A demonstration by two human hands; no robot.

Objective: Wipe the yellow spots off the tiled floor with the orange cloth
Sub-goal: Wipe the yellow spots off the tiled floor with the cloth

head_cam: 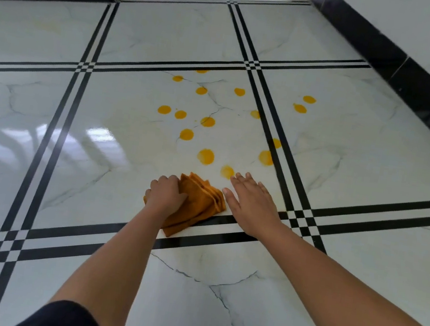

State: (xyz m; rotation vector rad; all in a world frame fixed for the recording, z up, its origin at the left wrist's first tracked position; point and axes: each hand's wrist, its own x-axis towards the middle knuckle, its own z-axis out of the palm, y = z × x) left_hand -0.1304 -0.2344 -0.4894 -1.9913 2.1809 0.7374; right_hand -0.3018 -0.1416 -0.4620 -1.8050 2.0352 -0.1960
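Cloth bunched at the near edge of the spotted tile, ready to sweep.

The folded cloth (197, 204) lies on the floor (116, 149) by the black border, spots (205, 156) just beyond; the left hand (166, 193) is closed on it to push, while the right hand (251, 202) lies open and flat beside it, likely bracing.

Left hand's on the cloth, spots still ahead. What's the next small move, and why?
Probably push the orange cloth forward and slightly right under the left hand onto the nearest yellow spot. The cloth lies just short of it, that spot sits beside the right hand, which is spread flat on the floor, and many spots beyond remain unwiped.
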